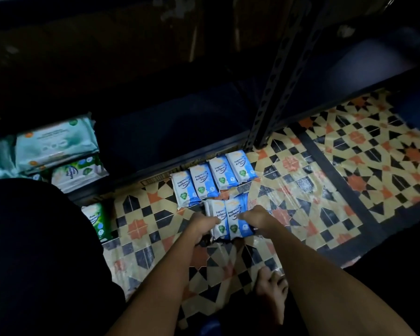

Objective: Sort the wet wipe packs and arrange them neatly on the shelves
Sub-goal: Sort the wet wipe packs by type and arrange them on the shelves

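Both hands hold blue-and-white wipe packs just in front of the shelf post [274, 98]: the left hand [203, 226] pinches one pack [216, 220], the right hand [255, 220] grips its neighbour [237, 220]; four matching packs [214, 177] lie in a row nearer the post

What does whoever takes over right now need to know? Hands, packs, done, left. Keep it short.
Left hand and right hand together grip a bunch of blue-white antibacterial packs, held just above the patterned floor.
Four more of the same packs lie in a row on the floor by the shelf edge.
Green-white packs sit stacked on the low shelf at left; one green pack stands on the floor beside it.
Done: blue packs grouped. Left: shelve the held bunch, the row and the green pack.
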